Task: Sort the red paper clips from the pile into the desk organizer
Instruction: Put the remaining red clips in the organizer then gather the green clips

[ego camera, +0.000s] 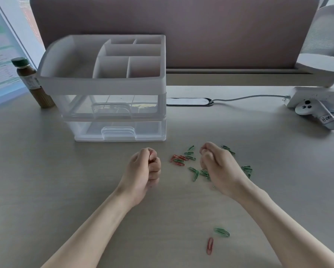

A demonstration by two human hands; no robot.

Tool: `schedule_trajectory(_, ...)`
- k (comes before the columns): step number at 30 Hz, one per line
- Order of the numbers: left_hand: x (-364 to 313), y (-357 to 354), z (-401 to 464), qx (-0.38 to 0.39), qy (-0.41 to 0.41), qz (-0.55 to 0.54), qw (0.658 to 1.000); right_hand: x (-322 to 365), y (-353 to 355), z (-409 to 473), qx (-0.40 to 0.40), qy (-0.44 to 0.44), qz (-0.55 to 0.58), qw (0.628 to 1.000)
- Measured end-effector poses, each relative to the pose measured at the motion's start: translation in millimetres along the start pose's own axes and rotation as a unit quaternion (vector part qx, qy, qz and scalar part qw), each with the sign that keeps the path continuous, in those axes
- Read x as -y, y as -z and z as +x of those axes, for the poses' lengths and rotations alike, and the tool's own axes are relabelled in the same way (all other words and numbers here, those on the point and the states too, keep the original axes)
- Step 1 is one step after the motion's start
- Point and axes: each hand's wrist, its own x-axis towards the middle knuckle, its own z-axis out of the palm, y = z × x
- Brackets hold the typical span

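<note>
The pile of paper clips point(202, 165) lies scattered on the desk point(65, 171) in front of the person, mostly green ones, with a small knot of red clips point(177, 159) at its left edge, tangled with a green one or two. The left hand point(144, 171) is curled into a loose fist just left of that knot, and a sliver of red shows between its thumb and forefinger, so it is pinching at least one red clip. The right hand point(218, 167) hangs over the middle of the pile with its fingers drawn together at the tips; whether anything is caught between them I cannot tell. Nearer the person, well apart from the pile, a lone red clip point(210, 246) and a lone green clip point(221, 232) lie close together. Beyond the hands stands the desk organizer point(108, 82), white top tray with dividers over two clear drawers, both shut. A brown bottle with a green cap point(32, 82) leans just to its left. At the far right sit a white controller point(315, 113) and a cable point(249, 98) running along the desk.
</note>
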Motion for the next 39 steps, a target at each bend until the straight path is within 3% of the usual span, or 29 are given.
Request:
schedule_trajectory(3,0,-1,0,0.028,0.116,-0.189,0.975,5,4,3,0.004,-0.131,0.292,0.948)
schedule_trajectory(7,3,1,5,0.072,0.150,-0.283,0.944,-1,4,7,0.065,-0.182,0.415,0.889)
schedule_trajectory(12,6,1,8,0.111,0.184,-0.388,0.896,-4,3,12,0.049,-0.190,0.405,0.893)
schedule_trajectory(15,7,3,11,0.117,0.190,-0.427,0.876,-5,2,14,0.034,-0.163,0.327,0.930)
schedule_trajectory(17,5,4,15,0.104,0.182,-0.415,0.885,-6,2,16,0.017,-0.107,0.209,0.972)
schedule_trajectory(19,2,4,20,0.062,0.144,-0.308,0.938,-7,1,20,0.000,-0.044,0.069,0.997)
schedule_trajectory(21,1,5,28,-0.002,0.036,-0.067,0.997,-10,-1,27,-0.002,0.007,-0.026,1.000)
schedule_trajectory(22,1,6,30,-0.024,-0.036,0.081,0.996,-11,-2,30,0.003,0.024,-0.059,0.998)
schedule_trajectory(24,3,8,36,-0.048,-0.153,0.329,0.931,-12,-4,35,0.015,0.046,-0.101,0.994)
schedule_trajectory(27,5,8,36,-0.034,-0.196,0.527,0.827,-16,-5,40,0.016,0.058,-0.121,0.991)
schedule_trajectory(29,8,8,40,-0.023,-0.214,0.592,0.777,-19,-5,41,0.009,0.061,-0.120,0.991)
schedule_trajectory(31,9,9,43,-0.004,-0.231,0.617,0.752,-20,-5,42,0.002,0.065,-0.120,0.991)
schedule_trajectory(33,7,9,44,0.010,-0.227,0.618,0.752,-22,-5,44,0.002,0.067,-0.123,0.990)
schedule_trajectory(39,4,13,45,-0.003,-0.181,0.575,0.798,-22,-4,49,0.056,0.069,-0.153,0.984)
